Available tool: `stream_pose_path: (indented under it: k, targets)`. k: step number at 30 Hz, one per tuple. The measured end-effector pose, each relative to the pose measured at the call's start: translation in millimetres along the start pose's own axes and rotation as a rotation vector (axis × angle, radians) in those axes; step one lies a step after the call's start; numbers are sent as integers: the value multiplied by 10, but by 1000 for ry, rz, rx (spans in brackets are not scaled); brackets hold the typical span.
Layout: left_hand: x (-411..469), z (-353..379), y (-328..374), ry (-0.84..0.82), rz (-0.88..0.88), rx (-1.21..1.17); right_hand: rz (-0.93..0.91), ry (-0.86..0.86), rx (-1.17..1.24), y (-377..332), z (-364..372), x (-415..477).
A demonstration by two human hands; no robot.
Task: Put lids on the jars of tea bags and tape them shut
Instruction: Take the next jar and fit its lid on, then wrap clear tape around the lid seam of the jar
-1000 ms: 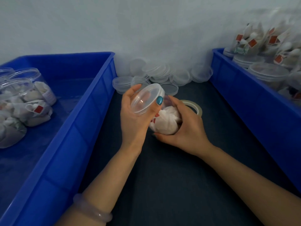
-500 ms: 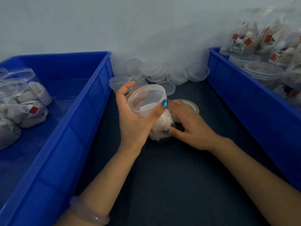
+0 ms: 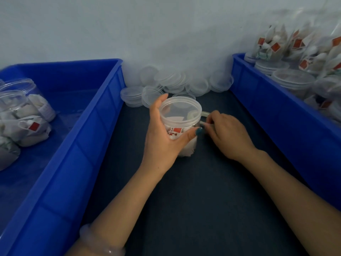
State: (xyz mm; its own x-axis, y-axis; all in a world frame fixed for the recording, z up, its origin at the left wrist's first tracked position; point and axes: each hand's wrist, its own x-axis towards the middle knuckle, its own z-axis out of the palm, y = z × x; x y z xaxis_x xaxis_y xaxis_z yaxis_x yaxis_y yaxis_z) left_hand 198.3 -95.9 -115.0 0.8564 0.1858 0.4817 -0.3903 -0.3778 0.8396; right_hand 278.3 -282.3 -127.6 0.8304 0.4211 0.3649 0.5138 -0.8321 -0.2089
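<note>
The dark worktop is lying between two blue bins. The left bin and the right bin are both holding jars of tea bags.

The jar being worked on is standing upright on the worktop between them. The left hand is gripping it, thumb in front and fingers wrapping behind. The right hand, just beside the jar, is curling its fingers onto the tape roll, which is half hidden behind the lid. I cannot tell whether it is holding the tape's free end.

The lid is sitting on the jar's mouth, but it may not be fully seated. Taping it that way would likely be fixing it on crooked. Tugging at the tape could also be tipping so light a jar if the left hand is loosening its grip.

Counting: two bins, two hands, one jar on the worktop, one lid on it and one tape roll. About four jars are showing in the left bin. The right bin's heap is too jumbled to count. The loose lids by the wall number well over a dozen.
</note>
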Motion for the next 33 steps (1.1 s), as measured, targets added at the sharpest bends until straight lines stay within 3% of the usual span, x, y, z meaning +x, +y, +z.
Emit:
stream_pose_path:
  k: [2,5,8,10,14,17,23,28,33]
  targets:
    - [-1,-7,14,10,-10,75,111,42,122,-16,-47,9]
    - [-11,-11,56,56,37,218,295,128,621,-48,-129,57]
    - [-15,-25,79,115,210,405,288,299,968,-149,-215,76]
    - [-15,-40,80,143,349,467,132,418,917,-240,-244,27]
    - [-17,-39,87,163,563,481,-257,592,499,-373,-246,-73]
    - [-22,-6,113,163,647,490,-407,645,414,-509,-246,-100]
    - [-25,-1,187,271,692,475,-454,663,436,-611,-350,-167]
    - [-16,-88,242,257,746,359,-517,676,521,-677,-472,-195]
    - [-37,-127,318,240,687,221,-475,772,439,-675,-467,-213]
